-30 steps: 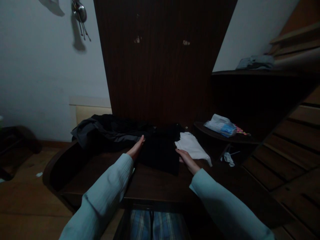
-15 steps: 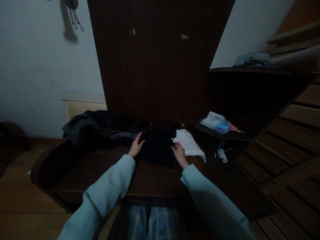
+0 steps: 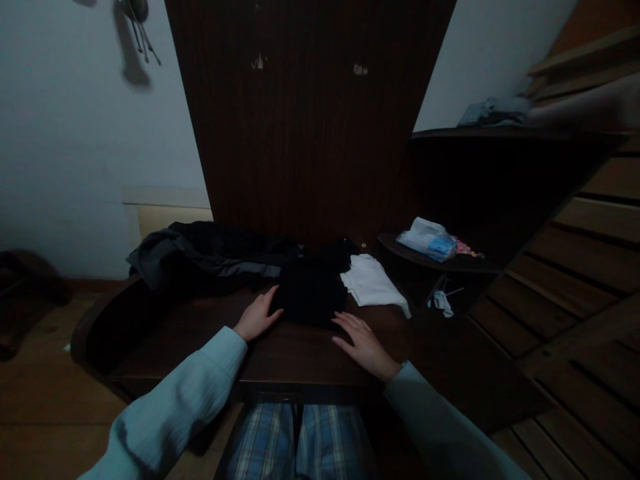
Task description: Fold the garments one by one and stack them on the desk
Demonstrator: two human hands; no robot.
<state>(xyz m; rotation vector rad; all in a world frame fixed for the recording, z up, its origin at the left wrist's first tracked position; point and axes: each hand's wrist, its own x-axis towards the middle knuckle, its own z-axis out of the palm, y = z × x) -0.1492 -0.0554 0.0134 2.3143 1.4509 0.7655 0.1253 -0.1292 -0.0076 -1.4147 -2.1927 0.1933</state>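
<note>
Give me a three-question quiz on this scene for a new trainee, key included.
1. True or false: the white cloth lies to the left of the black cloth.
2. Which is nearer the white cloth: the left hand or the right hand?
3. Fill in: the white-and-blue packet rests on a small curved ____.

Key:
1. False; it lies to the right.
2. The right hand.
3. shelf
</note>
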